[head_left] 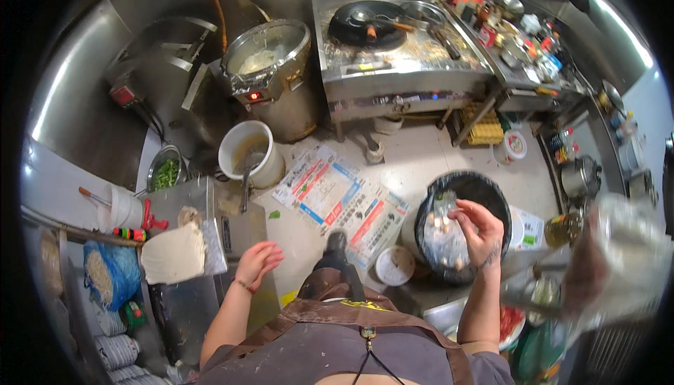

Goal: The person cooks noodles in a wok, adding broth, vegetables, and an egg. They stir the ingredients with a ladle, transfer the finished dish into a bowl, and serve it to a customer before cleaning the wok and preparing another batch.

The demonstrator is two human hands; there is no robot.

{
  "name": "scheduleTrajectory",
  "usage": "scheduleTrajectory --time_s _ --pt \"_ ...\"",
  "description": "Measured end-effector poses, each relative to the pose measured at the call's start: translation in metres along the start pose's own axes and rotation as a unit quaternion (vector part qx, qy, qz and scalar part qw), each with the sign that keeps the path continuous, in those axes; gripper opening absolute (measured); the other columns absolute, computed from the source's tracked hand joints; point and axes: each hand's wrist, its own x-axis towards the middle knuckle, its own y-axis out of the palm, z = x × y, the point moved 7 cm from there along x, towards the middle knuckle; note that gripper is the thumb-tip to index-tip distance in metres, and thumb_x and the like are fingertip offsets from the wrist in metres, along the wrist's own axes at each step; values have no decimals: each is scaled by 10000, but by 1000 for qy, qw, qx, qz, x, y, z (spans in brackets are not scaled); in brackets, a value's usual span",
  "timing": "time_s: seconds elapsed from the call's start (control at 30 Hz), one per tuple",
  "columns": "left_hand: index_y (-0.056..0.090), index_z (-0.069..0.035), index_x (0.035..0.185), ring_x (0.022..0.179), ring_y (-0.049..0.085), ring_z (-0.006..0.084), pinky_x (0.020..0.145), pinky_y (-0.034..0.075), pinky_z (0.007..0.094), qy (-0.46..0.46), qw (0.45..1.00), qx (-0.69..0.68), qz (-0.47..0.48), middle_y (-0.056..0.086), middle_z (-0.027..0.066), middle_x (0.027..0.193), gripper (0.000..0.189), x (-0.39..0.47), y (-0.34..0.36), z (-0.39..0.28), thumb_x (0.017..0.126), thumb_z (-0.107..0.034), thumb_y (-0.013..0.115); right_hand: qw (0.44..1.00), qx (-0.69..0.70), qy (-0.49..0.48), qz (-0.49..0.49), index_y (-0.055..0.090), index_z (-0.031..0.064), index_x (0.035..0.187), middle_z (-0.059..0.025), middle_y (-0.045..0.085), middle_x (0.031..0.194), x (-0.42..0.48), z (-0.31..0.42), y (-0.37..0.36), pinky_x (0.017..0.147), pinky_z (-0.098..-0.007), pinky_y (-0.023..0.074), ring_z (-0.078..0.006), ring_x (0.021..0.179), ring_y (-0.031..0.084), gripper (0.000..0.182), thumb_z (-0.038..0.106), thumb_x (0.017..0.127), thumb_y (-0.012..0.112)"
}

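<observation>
My left hand (259, 265) hangs in the air with its fingers loosely apart and holds nothing. It is beside a steel counter (184, 311), where a slab of pale dough (175, 256) lies. My right hand (480, 232) is raised over a bin lined with a black bag (468, 182). Its thumb and fingertips come close together, and whether something small sits between them cannot be made out. In the bin lie eggshells (438, 221), clear plastic (442, 242) and what looks like a clear cup (445, 201).
Printed cardboard sheets (342, 200) cover the floor ahead. A white bucket (268, 166) with a ladle stands near a steaming cooker (287, 87). Beyond is a stove with a black wok (363, 26). A lidded tub (395, 266) sits beside the bin. A blurred plastic bag (616, 264) hangs at right.
</observation>
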Motion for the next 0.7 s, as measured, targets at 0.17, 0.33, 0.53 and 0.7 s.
scheduleTrajectory --time_s 0.17,0.33,0.53,0.7 --pt "543 -33 1159 964 641 191 790 510 292 15 998 -53 -29 638 125 1089 272 173 13 -75 932 -183 556 986 130 2 -108 537 27 840 -100 656 776 217 -53 11 635 -267 519 -161 744 656 90 32 866 623" --pt "537 -23 1167 995 632 204 837 500 294 62 989 -57 122 635 127 1093 263 305 199 -221 943 -160 534 990 -139 19 -34 671 -11 922 -69 697 773 403 -137 1 648 -273 500 -117 716 645 198 163 827 681" --pt "506 -9 1219 1065 598 239 905 483 349 79 966 -42 242 594 160 1182 297 397 356 -363 963 -159 491 998 -38 33 -32 623 -43 1063 -96 692 882 692 -260 -48 742 -253 514 -125 801 655 236 135 916 577" --pt "498 1 1231 1095 581 240 931 470 361 16 965 -202 166 585 168 1197 330 501 431 -388 967 -198 498 964 -204 121 -124 614 -45 1082 -177 685 980 973 -445 -38 791 -393 519 -295 825 672 479 389 881 599"
